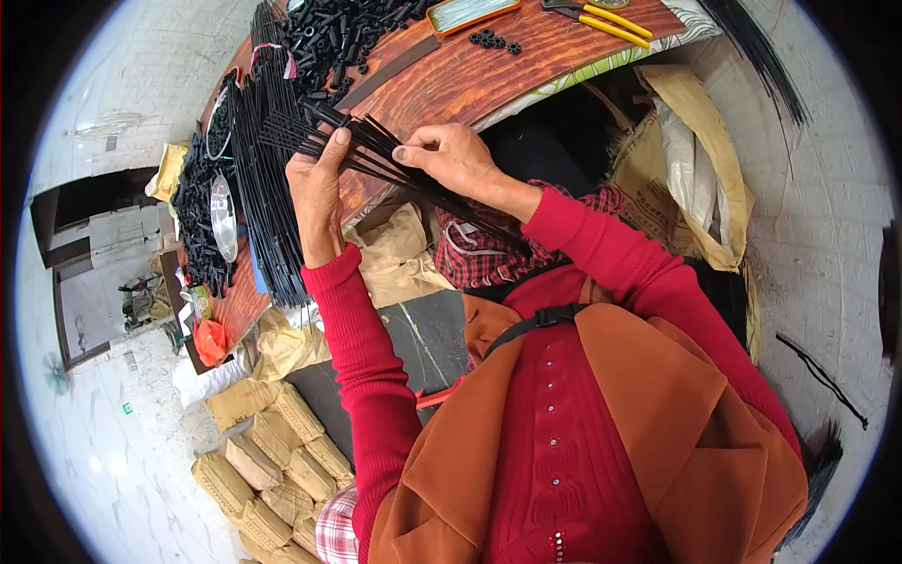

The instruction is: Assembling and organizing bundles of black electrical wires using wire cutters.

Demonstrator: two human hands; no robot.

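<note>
My left hand [318, 193] grips a fanned bunch of thin black rods [324, 134] above the edge of a reddish wooden table [460, 80]. My right hand [449, 157] pinches the same rods further along, thumb and fingers closed on them; the rods [442, 195] run on down toward my lap. A long bundle of similar black rods [268, 202] lies on the table left of my left hand. A heap of small black plastic parts [348, 33] sits at the far side of the table.
Yellow-handled pliers [601, 19] and an orange-rimmed tray [470, 13] lie at the far table edge. A round clear lid [224, 216] rests among black parts on the left. Paper-wrapped packets [272, 461] are stacked on the floor; sacks [695, 160] stand to the right.
</note>
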